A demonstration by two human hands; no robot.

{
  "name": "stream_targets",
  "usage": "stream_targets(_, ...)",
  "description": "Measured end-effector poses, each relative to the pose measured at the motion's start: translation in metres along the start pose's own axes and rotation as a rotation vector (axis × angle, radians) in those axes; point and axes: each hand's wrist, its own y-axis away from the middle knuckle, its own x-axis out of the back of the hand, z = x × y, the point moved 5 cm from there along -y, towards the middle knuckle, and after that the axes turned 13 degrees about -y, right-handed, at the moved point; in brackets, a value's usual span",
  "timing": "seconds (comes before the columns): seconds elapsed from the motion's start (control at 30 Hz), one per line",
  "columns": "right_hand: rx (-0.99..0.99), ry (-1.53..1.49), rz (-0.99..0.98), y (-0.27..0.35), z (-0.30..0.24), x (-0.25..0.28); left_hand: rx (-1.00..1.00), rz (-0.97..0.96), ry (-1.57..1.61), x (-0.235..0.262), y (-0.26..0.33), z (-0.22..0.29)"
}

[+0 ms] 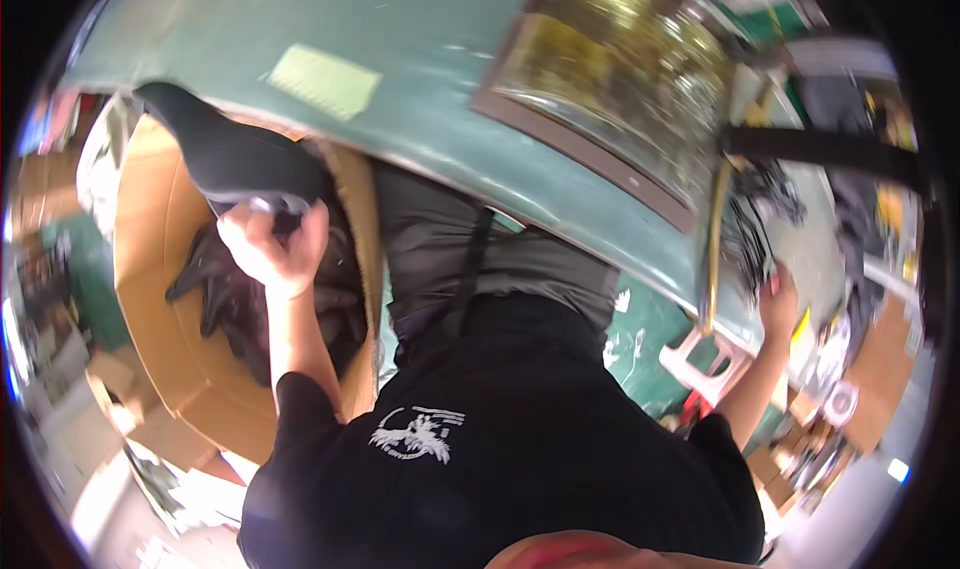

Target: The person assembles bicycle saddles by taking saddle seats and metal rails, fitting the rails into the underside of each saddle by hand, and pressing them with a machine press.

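Observation:
My left hand (275,249) grips the wide end of a black bicycle saddle (245,154), whose narrow nose points to the far left. The saddle is held over an open cardboard box (150,299). Several dark pieces (235,309) of similar shape lie in the box, partly hidden by my forearm. On the right, my right hand (778,299) is closed at the near end of a bundle of thin black bent rods (750,234). The fingertips pinch one of the thin black rods, small in view.
A green worktable (430,29) runs diagonally across the front. It carries a pale yellow paper sheet (325,79) and a brown board (580,154) with clear, yellowish plastic-wrapped goods (620,79). A brass-coloured bar (715,254) borders the rods. A white plastic stool (705,364) stands below the table.

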Motion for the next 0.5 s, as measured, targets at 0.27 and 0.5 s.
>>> stream_targets(0.27,0.013,-0.061,0.167,-0.022,-0.001,0.036,-0.908,-0.263,0.428,-0.038,-0.033,0.177)
stream_targets(0.5,-0.002,-0.172,0.118,0.026,-0.06,0.022,-0.726,-0.6,0.456,-0.057,-0.062,0.179)
